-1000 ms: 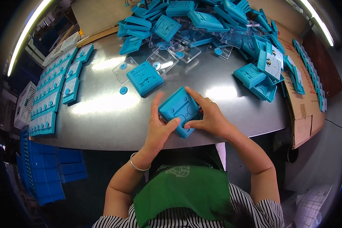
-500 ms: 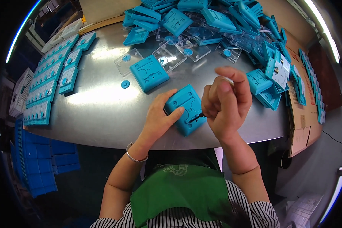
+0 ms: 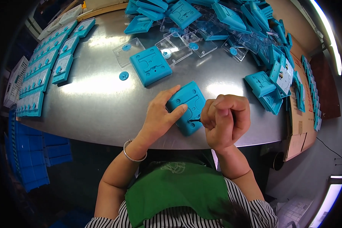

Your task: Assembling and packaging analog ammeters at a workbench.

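Turquoise plastic case (image 3: 190, 105), one, on the metal table (image 3: 102, 110) near its front edge; left hand (image 3: 159, 114) gripping its left side, thumb on the face, forefinger along the edge; right hand (image 3: 226, 121), fingers curled, pinching a thin dark tool (image 3: 195, 120), tip at a recess. Step in hand, apparently: working that recess, the next move calling for a steady case and well-seated tip. Beyond: second case (image 3: 150, 66), clear panels (image 3: 178, 51), heaped cases (image 3: 231, 17).

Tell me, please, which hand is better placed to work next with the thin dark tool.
The right hand, probably: it holds the thin dark tool, with its tip at the blue case. The left hand holds the case's left side.
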`<state>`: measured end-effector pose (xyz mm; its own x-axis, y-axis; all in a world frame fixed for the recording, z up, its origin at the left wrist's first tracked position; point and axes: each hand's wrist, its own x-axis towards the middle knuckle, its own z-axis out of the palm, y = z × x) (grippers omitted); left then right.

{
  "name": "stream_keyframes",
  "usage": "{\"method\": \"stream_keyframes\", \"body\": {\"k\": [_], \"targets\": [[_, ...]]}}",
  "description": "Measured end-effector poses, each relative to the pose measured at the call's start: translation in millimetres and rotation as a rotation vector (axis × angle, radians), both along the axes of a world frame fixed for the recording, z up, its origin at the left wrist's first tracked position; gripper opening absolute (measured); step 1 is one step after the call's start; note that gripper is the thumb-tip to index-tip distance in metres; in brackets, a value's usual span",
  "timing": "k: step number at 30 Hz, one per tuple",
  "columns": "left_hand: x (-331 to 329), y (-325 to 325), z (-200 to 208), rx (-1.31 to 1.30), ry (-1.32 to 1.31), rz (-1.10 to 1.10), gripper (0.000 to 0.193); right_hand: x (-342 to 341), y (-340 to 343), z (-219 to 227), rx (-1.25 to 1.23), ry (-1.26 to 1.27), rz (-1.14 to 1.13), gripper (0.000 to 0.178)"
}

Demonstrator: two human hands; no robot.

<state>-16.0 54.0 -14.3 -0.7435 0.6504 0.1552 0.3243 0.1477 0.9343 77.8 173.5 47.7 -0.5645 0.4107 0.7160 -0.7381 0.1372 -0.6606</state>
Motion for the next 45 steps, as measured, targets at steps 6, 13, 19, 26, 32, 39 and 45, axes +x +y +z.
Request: {"method": "stream_keyframes", "body": {"k": [6, 13, 19, 26, 32, 39, 45], "targets": [[-3, 1, -6, 0.053, 0.058, 0.009, 0.053, -2, 12, 5, 0.227, -0.064, 0.229, 0.009], [-3, 1, -9, 0.093, 0.054, -0.004, 0.053, 8, 16, -1, -0.148, -0.078, 0.266, 0.012], [2, -3, -6, 0.073, 0.068, 0.015, 0.054, 14, -3, 15, 0.013, -0.043, 0.113, 0.006], [2, -1, -7, 0.072, 0.127, 0.032, 0.056, 5, -9, 8, 0.254, -0.086, -0.032, 0.011], [1, -4, -9, 0.083, 0.098, 0.039, 0.054, 11, -2, 30, 0.037, 0.105, 0.115, 0.006], [-1, -8, -7, 0.132, 0.076, -0.027, 0.057, 25, 7, 34, -0.110, 0.010, 0.036, 0.006], [5, -24, 6, 0.546, -0.254, -0.071, 0.076, 24, 41, 7, 0.320, -0.958, 0.014, 0.054]]}}
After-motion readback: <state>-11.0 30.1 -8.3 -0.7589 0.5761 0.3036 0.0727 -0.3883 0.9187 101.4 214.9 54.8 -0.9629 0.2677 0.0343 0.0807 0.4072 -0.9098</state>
